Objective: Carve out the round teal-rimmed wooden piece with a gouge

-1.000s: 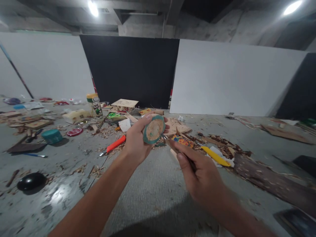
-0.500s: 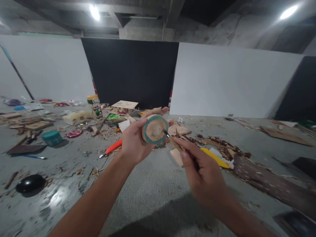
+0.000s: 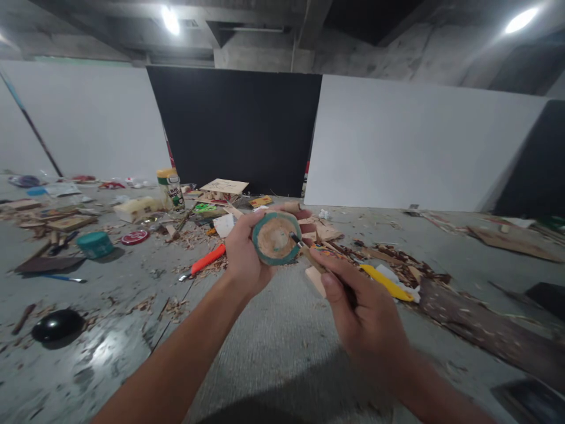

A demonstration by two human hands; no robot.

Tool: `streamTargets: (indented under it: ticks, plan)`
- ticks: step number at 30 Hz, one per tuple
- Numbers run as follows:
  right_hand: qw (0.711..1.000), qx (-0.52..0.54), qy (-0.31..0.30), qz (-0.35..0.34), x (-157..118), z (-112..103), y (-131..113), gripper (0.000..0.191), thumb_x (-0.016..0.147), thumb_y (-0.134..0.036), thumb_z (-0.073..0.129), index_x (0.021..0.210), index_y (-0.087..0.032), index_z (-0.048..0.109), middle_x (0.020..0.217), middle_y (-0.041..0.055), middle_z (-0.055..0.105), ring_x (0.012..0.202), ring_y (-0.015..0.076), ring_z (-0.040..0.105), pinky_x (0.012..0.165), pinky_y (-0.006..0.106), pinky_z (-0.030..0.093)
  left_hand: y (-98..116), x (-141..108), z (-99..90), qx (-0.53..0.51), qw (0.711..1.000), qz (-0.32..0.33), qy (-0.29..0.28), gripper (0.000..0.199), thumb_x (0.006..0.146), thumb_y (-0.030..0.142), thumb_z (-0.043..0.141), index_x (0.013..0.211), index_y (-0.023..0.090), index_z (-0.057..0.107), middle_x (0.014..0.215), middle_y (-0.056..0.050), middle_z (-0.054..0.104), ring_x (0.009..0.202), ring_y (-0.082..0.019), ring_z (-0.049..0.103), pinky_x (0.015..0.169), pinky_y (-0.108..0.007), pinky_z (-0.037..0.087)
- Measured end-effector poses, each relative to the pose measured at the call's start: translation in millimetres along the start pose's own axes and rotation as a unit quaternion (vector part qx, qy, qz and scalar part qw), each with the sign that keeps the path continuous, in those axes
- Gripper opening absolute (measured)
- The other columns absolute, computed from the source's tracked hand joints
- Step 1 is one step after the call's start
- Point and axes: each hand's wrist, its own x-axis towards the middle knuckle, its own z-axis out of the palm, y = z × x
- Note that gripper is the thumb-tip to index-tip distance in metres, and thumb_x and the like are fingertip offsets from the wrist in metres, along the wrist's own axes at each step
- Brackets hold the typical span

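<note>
In the head view, my left hand (image 3: 243, 256) cups a small round wooden dish (image 3: 274, 237), its hollow face turned toward me. A teal painted band runs round the rim, and the bare wood inside shows pale, patchy marks. Pinched between the thumb and fingers of my right hand (image 3: 364, 309) is a paintbrush (image 3: 304, 246) with a wooden handle, metal ferrule and dark tip. The tip lies over the dish's inner right side; whether it touches I cannot tell. Just left of my left hand lies an orange utility knife (image 3: 207, 260).
Wood shavings litter the grey floor. To the left are a teal jar (image 3: 95, 244), a red lid (image 3: 135, 237), a blue brush (image 3: 64, 278) and a black dome (image 3: 57, 325). A yellow-handled tool (image 3: 386, 282) and a bark log (image 3: 481, 324) lie right. Panels (image 3: 233, 129) stand behind.
The dish has come slightly lower and tilted to face me more fully, with my left hand moving along. The paintbrush stays near its inner right side. My right hand has barely moved.
</note>
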Motion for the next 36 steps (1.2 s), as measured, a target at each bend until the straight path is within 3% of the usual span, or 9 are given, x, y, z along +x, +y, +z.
streamTargets:
  ticks: [9, 14, 19, 25, 29, 31, 33, 35, 36]
  plan:
    - [1.000, 0.002, 0.009, -0.010, 0.7, -2.2, -0.6, 0.034, 0.095, -0.014, 0.050, 0.122, -0.025, 0.067, 0.116, 0.0033, 0.076, 0.101, 0.0182, 0.074, 0.080, 0.029, 0.062, 0.5, -0.1, -3.8, 0.022, 0.999, 0.026, -0.020, 0.036, 0.076, 0.036, 0.047, 0.091, 0.011, 0.069, 0.096, -0.017, 0.074, 0.094, -0.034, 0.071, 0.072, -0.043, 0.059]
    - [1.000, 0.015, -0.004, -0.001, 3.4, -4.6, -2.5, 0.034, 0.096, -0.016, 0.049, 0.124, -0.024, 0.067, 0.124, 0.0042, 0.073, 0.112, 0.0188, 0.070, 0.085, 0.029, 0.060, -1.8, -1.4, -1.8, 0.051, 0.997, 0.019, -0.051, 0.041, 0.074, 0.038, 0.048, 0.096, 0.009, 0.069, 0.095, -0.018, 0.073, 0.091, -0.034, 0.071, 0.071, -0.044, 0.059]
    - [0.999, 0.014, 0.006, 0.039, 4.8, -5.3, -3.2, 0.030, 0.096, -0.020, 0.050, 0.119, -0.021, 0.069, 0.117, 0.0079, 0.075, 0.102, 0.0213, 0.074, 0.068, 0.028, 0.062, -10.4, 0.2, -3.0, 0.068, 0.997, 0.026, -0.025, 0.043, 0.074, 0.040, 0.047, 0.098, 0.011, 0.067, 0.094, -0.017, 0.073, 0.089, -0.033, 0.071, 0.068, -0.043, 0.059]
    - [0.999, -0.009, -0.029, -0.040, 12.5, -15.8, 4.1, 0.034, 0.092, -0.013, 0.051, 0.118, -0.021, 0.072, 0.107, 0.0066, 0.079, 0.088, 0.0193, 0.077, 0.076, 0.031, 0.062, -10.2, 3.0, -4.9, 0.100, 0.994, -0.002, -0.047, 0.039, 0.070, 0.039, 0.048, 0.092, 0.013, 0.067, 0.090, -0.015, 0.072, 0.085, -0.031, 0.070, 0.063, -0.040, 0.058]
    - [0.994, 0.094, 0.005, 0.051, 11.5, -8.7, 4.6, 0.028, 0.091, -0.022, 0.056, 0.112, -0.025, 0.075, 0.100, 0.0071, 0.079, 0.084, 0.0199, 0.075, 0.067, 0.030, 0.061, -9.2, 2.1, -6.2, 0.097, 0.994, 0.010, -0.049, 0.039, 0.072, 0.040, 0.049, 0.093, 0.013, 0.067, 0.089, -0.014, 0.072, 0.085, -0.030, 0.070, 0.064, -0.039, 0.058]
    - [0.974, 0.195, 0.019, 0.115, 6.4, 2.5, 2.7, 0.026, 0.092, -0.028, 0.057, 0.111, -0.024, 0.073, 0.073, 0.0032, 0.073, 0.060, 0.0153, 0.067, 0.049, 0.025, 0.054, -10.3, 1.6, -6.9, 0.094, 0.994, 0.017, -0.051, 0.039, 0.071, 0.040, 0.048, 0.094, 0.013, 0.067, 0.089, -0.014, 0.072, 0.086, -0.030, 0.070, 0.065, -0.039, 0.058]
    - [0.934, 0.305, 0.003, 0.184, 0.1, 14.7, 0.3, 0.028, 0.094, -0.035, 0.056, 0.114, -0.024, 0.070, 0.048, -0.0075, 0.048, 0.035, 0.0090, 0.041, 0.033, 0.019, 0.035, -11.8, 1.0, -6.8, 0.093, 0.994, 0.020, -0.053, 0.040, 0.071, 0.041, 0.048, 0.094, 0.014, 0.067, 0.089, -0.013, 0.072, 0.087, -0.030, 0.069, 0.066, -0.039, 0.057]
    - [0.894, 0.379, -0.012, 0.238, -4.6, 23.0, -2.0, 0.031, 0.095, -0.041, 0.053, 0.118, -0.024, 0.066, 0.046, -0.0133, 0.029, 0.031, 0.0060, 0.020, 0.030, 0.017, 0.023, -13.3, 0.3, -6.0, 0.091, 0.994, 0.024, -0.051, 0.040, 0.070, 0.042, 0.048, 0.093, 0.014, 0.066, 0.089, -0.013, 0.072, 0.087, -0.031, 0.069, 0.067, -0.040, 0.057]
    - [0.889, 0.386, -0.009, 0.246, -5.5, 24.3, -2.7, 0.032, 0.096, -0.042, 0.052, 0.118, -0.024, 0.065, 0.047, -0.0138, 0.027, 0.031, 0.0056, 0.018, 0.030, 0.017, 0.021, -13.8, 0.0, -5.5, 0.089, 0.994, 0.024, -0.049, 0.040, 0.069, 0.042, 0.048, 0.092, 0.014, 0.066, 0.088, -0.014, 0.072, 0.086, -0.031, 0.069, 0.067, -0.040, 0.057]
